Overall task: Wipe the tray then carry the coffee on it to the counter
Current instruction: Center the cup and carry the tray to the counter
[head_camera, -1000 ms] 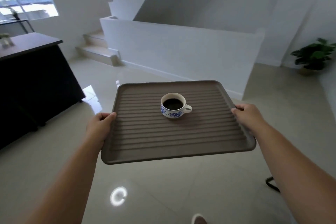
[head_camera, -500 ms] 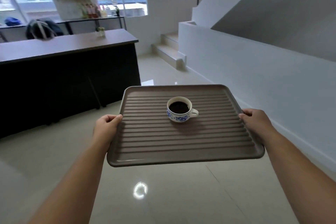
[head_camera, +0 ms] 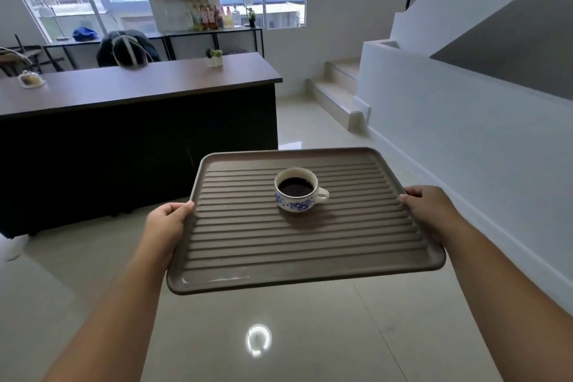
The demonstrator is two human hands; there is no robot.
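Brown and ribbed, the tray [head_camera: 297, 245] hangs in the air over a glossy tiled floor [head_camera: 279, 335], held by its two short edges. The left hand [head_camera: 167, 226] is clenched on the left rim with the thumb on top, and the right hand [head_camera: 431, 211] is clasped on the right rim the same way; the fingers underneath cannot be seen.

The cup [head_camera: 297, 190] of coffee stands upright between the two hands, a little nearer the right one and toward the tray's far half, its handle pointing at the right hand. It touches neither hand and nothing braces it.

The main risk is a spill. The coffee sits high in the cup, so a jolt in the walk or one hand dropping below the other would likely slosh it over the rim. The ridges run side to side and would probably do little against a sideways slide. The polished floor may be slippery underfoot. The dark counter [head_camera: 139, 87] lies beyond the left hand, well apart from the tray, so the carry appears unfinished, and setting down there calls for a level approach over its edge.
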